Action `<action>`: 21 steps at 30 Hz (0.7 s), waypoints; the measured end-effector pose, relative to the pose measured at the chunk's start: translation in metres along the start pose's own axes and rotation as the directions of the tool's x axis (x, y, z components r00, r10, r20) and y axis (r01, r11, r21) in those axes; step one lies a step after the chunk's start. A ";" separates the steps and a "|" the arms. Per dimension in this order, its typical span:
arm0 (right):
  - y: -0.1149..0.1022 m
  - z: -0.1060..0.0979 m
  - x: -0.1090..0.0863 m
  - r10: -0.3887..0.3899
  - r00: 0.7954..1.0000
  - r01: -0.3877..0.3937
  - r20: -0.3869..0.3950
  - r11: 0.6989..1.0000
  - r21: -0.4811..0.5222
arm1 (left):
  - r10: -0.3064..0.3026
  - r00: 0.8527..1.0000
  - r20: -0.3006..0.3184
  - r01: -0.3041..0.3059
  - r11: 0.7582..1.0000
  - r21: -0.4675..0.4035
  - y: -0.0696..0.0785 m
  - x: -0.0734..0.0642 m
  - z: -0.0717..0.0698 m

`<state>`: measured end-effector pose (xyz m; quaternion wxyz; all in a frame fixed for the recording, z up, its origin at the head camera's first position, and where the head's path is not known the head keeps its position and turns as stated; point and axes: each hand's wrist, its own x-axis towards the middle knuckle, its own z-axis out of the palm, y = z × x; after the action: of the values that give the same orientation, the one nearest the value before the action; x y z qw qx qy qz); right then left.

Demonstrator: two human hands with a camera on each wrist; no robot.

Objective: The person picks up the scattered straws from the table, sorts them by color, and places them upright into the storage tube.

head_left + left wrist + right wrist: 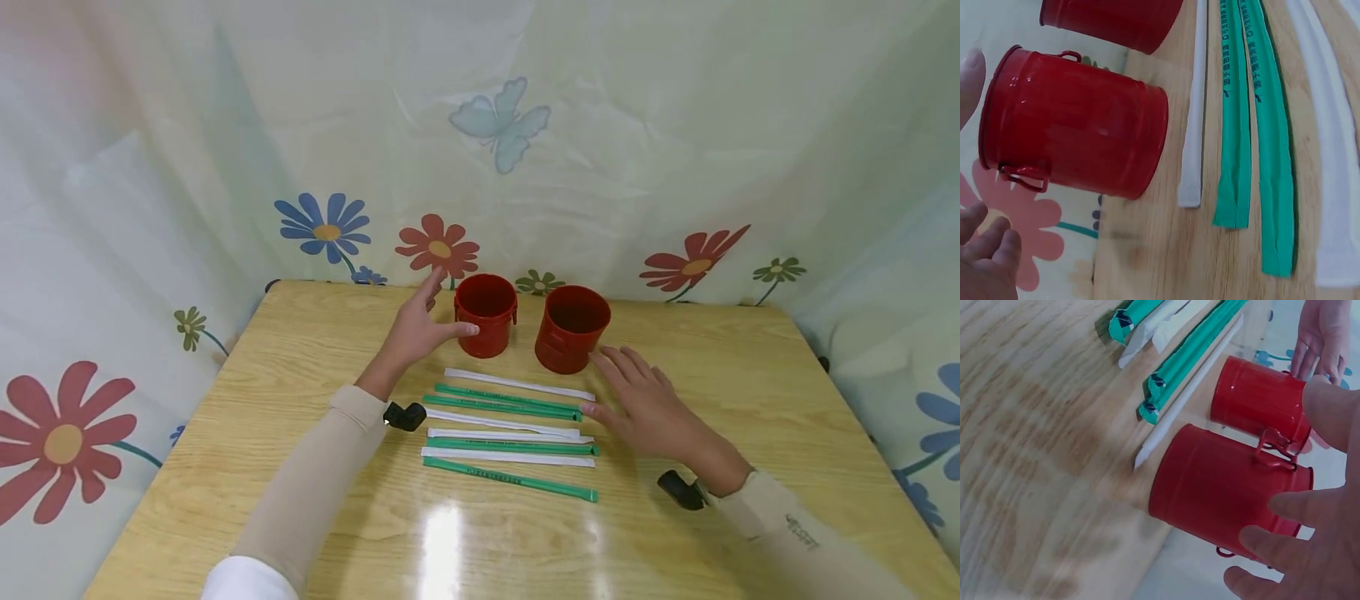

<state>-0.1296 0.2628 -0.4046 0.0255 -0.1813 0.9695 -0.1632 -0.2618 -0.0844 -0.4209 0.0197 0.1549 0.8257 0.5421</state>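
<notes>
Two small red metal buckets with side handles stand upright near the back of the table. My left hand (417,329) is beside the left bucket (487,333), thumb stretched out in front of it and fingers spread along its left side. At the right bucket (564,346) my right hand (648,408) has its fingers extended, fingertips right by the lower right side. Neither hand holds anything. In the right wrist view, several fingers overlap the right bucket (1222,487). Paper-wrapped straws, some white (517,384) and some green (510,479), lie in rows in front of the buckets.
The wooden table (315,517) has its back edge just behind the buckets. A curtain (637,125) with printed flowers and a butterfly hangs behind and at both sides. A black wrist camera (405,416) sits close to the left ends of the straws.
</notes>
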 end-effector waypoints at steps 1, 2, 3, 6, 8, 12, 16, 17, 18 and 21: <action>0.000 0.001 0.001 -0.012 1.000 0.013 -0.011 1.000 0.010 | -0.003 1.000 -0.001 0.003 1.000 -0.006 0.001 0.002 0.001; 0.001 0.003 0.003 -0.025 0.999 0.025 -0.021 1.000 0.017 | -0.007 1.000 0.000 0.007 1.000 -0.012 0.001 0.003 0.001; 0.001 0.004 0.004 -0.039 0.999 0.039 -0.032 0.999 0.022 | -0.011 1.000 -0.001 0.011 1.000 -0.008 0.002 0.005 0.002; 0.005 0.008 0.006 -0.084 0.994 0.086 -0.070 0.996 0.034 | -0.024 1.000 -0.007 0.024 1.000 0.010 0.003 0.011 0.004; 0.007 0.010 0.009 -0.092 0.992 0.097 -0.081 0.993 0.060 | -0.028 1.000 -0.010 0.028 0.999 0.020 0.003 0.013 0.005; 0.009 0.015 0.014 -0.047 0.995 0.060 -0.083 0.985 0.160 | -0.029 1.000 0.003 0.029 0.999 0.019 0.003 0.018 0.007; 0.011 0.020 0.024 0.021 0.996 0.000 -0.086 0.971 0.237 | -0.050 0.999 0.019 0.049 0.998 0.043 0.005 0.020 0.009; 0.011 0.022 0.027 0.036 0.996 -0.013 -0.086 0.968 0.252 | -0.056 0.998 0.025 0.055 0.997 0.048 0.006 0.021 0.009; 0.012 0.023 0.029 0.049 0.995 -0.024 -0.087 0.963 0.268 | -0.056 0.998 0.033 0.054 0.997 0.051 0.007 0.021 0.010; 0.015 0.026 0.033 0.093 0.993 -0.065 -0.077 0.949 0.309 | -0.054 0.997 0.057 0.051 0.998 0.042 0.009 0.024 0.013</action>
<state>-0.1632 0.2560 -0.4343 0.0158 -0.1287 0.9391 -0.3181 -0.2799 -0.0633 -0.4150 0.0550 0.1494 0.8394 0.5196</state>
